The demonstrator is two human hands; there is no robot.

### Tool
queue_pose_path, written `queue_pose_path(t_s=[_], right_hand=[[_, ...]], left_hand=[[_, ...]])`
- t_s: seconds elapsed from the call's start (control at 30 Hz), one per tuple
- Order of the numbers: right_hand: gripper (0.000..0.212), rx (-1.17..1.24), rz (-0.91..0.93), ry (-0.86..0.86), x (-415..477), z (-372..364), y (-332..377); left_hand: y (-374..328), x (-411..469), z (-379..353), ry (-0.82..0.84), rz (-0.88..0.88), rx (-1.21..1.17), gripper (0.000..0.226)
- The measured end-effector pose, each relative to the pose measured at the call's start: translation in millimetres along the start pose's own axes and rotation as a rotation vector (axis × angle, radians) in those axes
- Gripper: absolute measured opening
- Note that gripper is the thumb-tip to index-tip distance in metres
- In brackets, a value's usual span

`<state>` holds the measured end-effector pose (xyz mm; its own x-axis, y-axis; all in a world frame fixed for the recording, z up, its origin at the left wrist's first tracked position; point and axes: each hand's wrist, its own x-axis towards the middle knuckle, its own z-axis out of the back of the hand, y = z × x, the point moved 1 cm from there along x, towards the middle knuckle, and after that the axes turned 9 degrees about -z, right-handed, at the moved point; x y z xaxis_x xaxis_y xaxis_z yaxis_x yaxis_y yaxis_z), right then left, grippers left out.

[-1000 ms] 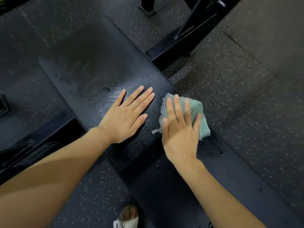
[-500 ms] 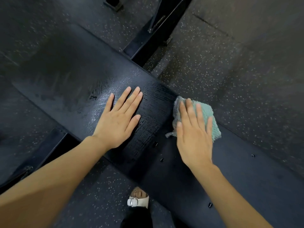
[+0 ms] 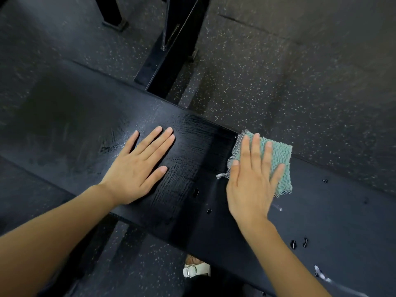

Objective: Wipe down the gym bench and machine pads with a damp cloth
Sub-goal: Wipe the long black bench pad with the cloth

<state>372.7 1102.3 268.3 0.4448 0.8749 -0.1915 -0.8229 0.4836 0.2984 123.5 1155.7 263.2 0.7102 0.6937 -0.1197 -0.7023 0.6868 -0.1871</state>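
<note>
Pressed a teal, square, ribbed fabric cloth [image 3: 280, 155] flat under the right hand [image 3: 248, 185], fingers straight, at 3 o'clock on the long black textured vinyl bench pad [image 3: 85, 125]. Rested the left hand [image 3: 137, 168] palm-down, fingers straight, on the pad at 9 o'clock from the cloth.

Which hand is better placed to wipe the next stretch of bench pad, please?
The right hand: its straight fingers press the green cloth flat on the bench pad. The left hand lies bare on the pad, likely just bracing.
</note>
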Motion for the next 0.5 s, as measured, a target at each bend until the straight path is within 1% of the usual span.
queue_pose_path(t_s=[0.1,0.33,0.5], right_hand=[[0.06,0.01,0.025,-0.011,-1.5,-5.7,13.5],[0.057,0.018,0.089,-0.015,-2.1,-16.7,40.9],[0.056,0.038,0.176,0.01,-10.6,-22.7,60.2]], left_hand=[[3.5,0.5,1.2,0.007,-0.041,0.016,0.062],[1.8,1.8,3.9,-0.011,-0.045,0.005,0.062],[1.9,1.1,3.9,-0.028,-0.055,0.011,0.063]])
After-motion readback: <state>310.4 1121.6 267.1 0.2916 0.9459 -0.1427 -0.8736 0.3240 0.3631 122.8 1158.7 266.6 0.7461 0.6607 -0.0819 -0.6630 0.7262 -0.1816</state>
